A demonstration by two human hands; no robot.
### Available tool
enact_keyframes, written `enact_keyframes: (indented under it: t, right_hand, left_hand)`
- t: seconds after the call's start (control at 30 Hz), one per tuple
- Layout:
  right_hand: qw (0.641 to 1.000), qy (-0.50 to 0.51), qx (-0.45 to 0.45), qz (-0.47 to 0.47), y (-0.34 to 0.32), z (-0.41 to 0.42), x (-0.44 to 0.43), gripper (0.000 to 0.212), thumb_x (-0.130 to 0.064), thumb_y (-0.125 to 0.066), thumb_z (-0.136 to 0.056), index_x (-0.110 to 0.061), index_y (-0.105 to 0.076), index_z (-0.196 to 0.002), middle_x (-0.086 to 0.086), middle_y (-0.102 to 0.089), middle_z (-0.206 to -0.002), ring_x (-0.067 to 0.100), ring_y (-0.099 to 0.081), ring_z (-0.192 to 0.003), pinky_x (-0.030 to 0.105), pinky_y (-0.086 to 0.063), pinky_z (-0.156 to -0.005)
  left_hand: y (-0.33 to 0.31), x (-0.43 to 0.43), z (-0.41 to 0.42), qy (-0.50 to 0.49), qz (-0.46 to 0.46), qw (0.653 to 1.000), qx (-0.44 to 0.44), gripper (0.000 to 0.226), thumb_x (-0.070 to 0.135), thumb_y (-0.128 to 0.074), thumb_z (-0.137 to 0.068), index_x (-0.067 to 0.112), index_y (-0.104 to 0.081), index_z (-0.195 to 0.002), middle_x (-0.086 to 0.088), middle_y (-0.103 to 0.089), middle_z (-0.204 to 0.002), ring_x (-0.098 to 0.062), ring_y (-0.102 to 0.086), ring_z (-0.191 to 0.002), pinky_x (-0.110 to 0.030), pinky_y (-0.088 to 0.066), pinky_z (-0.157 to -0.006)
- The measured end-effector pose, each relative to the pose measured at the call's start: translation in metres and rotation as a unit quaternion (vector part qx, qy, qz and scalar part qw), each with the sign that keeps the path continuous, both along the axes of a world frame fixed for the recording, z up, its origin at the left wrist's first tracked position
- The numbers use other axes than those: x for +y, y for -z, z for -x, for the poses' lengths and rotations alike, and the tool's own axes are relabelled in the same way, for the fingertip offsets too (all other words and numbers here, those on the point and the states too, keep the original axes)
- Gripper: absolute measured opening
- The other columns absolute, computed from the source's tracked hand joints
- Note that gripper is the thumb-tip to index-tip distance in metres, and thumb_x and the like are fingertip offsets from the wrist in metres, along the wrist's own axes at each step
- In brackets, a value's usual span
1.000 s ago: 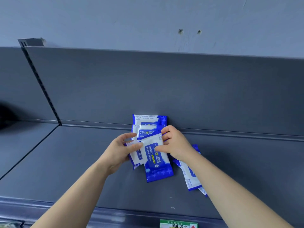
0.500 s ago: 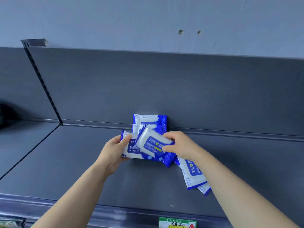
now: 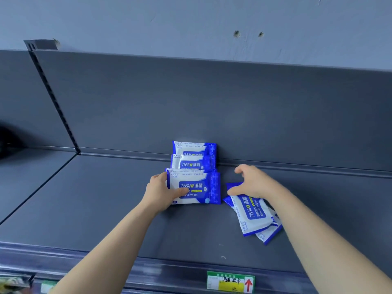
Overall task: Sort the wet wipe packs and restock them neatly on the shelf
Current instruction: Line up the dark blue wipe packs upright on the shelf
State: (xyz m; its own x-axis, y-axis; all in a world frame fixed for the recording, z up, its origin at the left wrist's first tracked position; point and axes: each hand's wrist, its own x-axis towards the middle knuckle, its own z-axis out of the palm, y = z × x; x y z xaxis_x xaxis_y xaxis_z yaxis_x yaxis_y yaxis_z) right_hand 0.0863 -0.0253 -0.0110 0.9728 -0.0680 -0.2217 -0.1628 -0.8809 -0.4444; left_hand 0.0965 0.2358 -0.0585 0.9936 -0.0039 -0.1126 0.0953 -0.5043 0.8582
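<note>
Blue-and-white wet wipe packs stand in a row on the grey shelf [image 3: 84, 209]. Two rear packs [image 3: 194, 158] lean by the back panel. My left hand [image 3: 161, 192] grips the left end of the front upright pack [image 3: 197, 187], thumb across its face; at least one more pack stands just behind it. My right hand [image 3: 252, 181] hovers with fingers spread over loose packs [image 3: 252, 213] lying flat and askew at the right. It holds nothing that I can see.
The shelf's back panel [image 3: 233, 107] rises behind the packs. A slotted upright [image 3: 53, 98] divides this bay from the left one. A green price label [image 3: 230, 281] sits on the front rail. A dark object [image 3: 8, 143] lies at far left.
Both hands turned a pack from lengthwise to level and stood it up in front of the row. My right hand let go and moved right, above the loose packs.
</note>
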Motion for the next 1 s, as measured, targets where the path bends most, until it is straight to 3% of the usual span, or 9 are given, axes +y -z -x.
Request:
enact_keyframes:
  t: [0.13,0.23,0.37,0.43,0.5,0.63,0.8,0.9,1.0]
  right_hand:
    - [0.996,0.032,0.065,0.048,-0.002,0.008,-0.022,0.092,-0.045,-0.079,-0.068,-0.025,-0.032,-0.144,0.003,-0.034,-0.145,0.021,-0.048,-0.12,0.038,-0.047,-0.096]
    - [0.996,0.048,0.079,0.02,0.0,0.015,-0.024,0.094,-0.043,-0.079,-0.068,-0.02,-0.029,-0.145,0.002,-0.044,-0.139,0.02,-0.056,-0.113,0.038,-0.05,-0.093]
    - [0.996,0.068,0.015,-0.05,0.007,0.019,-0.027,0.048,-0.032,-0.081,-0.068,-0.02,-0.056,-0.107,0.002,-0.061,-0.108,0.02,-0.065,-0.094,0.033,-0.053,-0.072]
    - [0.993,0.072,-0.033,-0.086,0.004,0.018,-0.031,0.023,-0.023,-0.078,-0.072,-0.023,-0.058,-0.082,-0.001,-0.062,-0.082,0.019,-0.063,-0.076,0.025,-0.042,-0.055]
    - [0.978,0.09,-0.066,-0.175,-0.003,0.016,-0.032,0.017,-0.015,-0.075,-0.077,-0.019,-0.059,-0.078,0.001,-0.06,-0.07,0.017,-0.054,-0.059,0.023,-0.038,-0.051]
    - [0.923,0.106,-0.059,-0.364,-0.007,0.014,-0.019,0.021,-0.006,-0.067,-0.086,-0.009,-0.06,-0.107,0.011,-0.066,-0.082,0.013,-0.057,-0.051,0.023,-0.05,-0.049]
    - [0.89,0.128,-0.023,-0.437,0.011,0.008,0.018,0.012,-0.002,-0.056,-0.092,-0.001,-0.059,-0.103,0.016,-0.068,-0.099,0.022,-0.071,-0.071,0.028,-0.06,-0.068]
    - [0.898,0.109,-0.006,-0.426,0.024,0.004,0.039,0.016,-0.002,-0.054,-0.089,-0.001,-0.059,-0.104,0.014,-0.07,-0.102,0.023,-0.073,-0.081,0.034,-0.06,-0.079]
    - [0.96,0.053,-0.046,-0.27,0.026,0.006,0.04,0.014,-0.012,-0.064,-0.081,-0.004,-0.061,-0.092,0.01,-0.07,-0.091,0.017,-0.061,-0.07,0.03,-0.054,-0.07]
  left_hand:
    - [0.0,-0.006,-0.012,-0.027,0.008,1.0,0.013,0.041,0.035,-0.086,-0.063,0.027,-0.06,-0.093,0.002,-0.069,-0.102,-0.018,-0.069,-0.085,-0.039,-0.058,-0.076]
    - [0.002,-0.01,-0.018,-0.048,-0.014,0.999,-0.013,0.051,0.045,-0.084,-0.053,0.028,-0.059,-0.095,-0.002,-0.061,-0.11,-0.019,-0.066,-0.088,-0.041,-0.058,-0.077]
    - [0.002,-0.018,-0.022,-0.078,-0.061,0.994,-0.048,0.052,0.035,-0.083,-0.068,0.02,-0.055,-0.109,0.0,-0.047,-0.109,-0.022,-0.055,-0.102,-0.036,-0.049,-0.083]
    - [0.0,-0.02,-0.022,-0.088,-0.119,0.986,-0.071,0.052,0.043,-0.081,-0.069,0.02,-0.054,-0.107,0.002,-0.048,-0.105,-0.024,-0.047,-0.107,-0.033,-0.042,-0.08]
    - [-0.001,-0.019,-0.024,-0.088,-0.125,0.985,-0.078,0.051,0.045,-0.08,-0.069,0.022,-0.054,-0.106,0.004,-0.049,-0.105,-0.022,-0.05,-0.1,-0.033,-0.042,-0.075]
    - [0.0,-0.015,-0.029,-0.062,-0.051,0.995,-0.061,0.043,0.037,-0.082,-0.067,0.027,-0.055,-0.098,0.003,-0.059,-0.105,-0.015,-0.062,-0.085,-0.036,-0.053,-0.073]
    - [0.005,-0.007,-0.026,-0.035,-0.001,0.998,-0.048,0.031,0.046,-0.07,-0.075,0.032,-0.056,-0.098,0.004,-0.062,-0.107,-0.019,-0.062,-0.1,-0.043,-0.055,-0.082]
    - [0.003,-0.01,-0.021,-0.018,0.009,0.999,-0.033,0.067,0.054,-0.083,-0.059,0.028,-0.053,-0.112,0.007,-0.05,-0.119,-0.009,-0.058,-0.1,-0.031,-0.05,-0.089]
    - [0.0,-0.018,-0.018,-0.017,-0.037,0.999,-0.035,0.08,0.035,-0.089,-0.061,0.019,-0.043,-0.125,0.002,-0.039,-0.125,-0.008,-0.046,-0.092,-0.024,-0.039,-0.083]
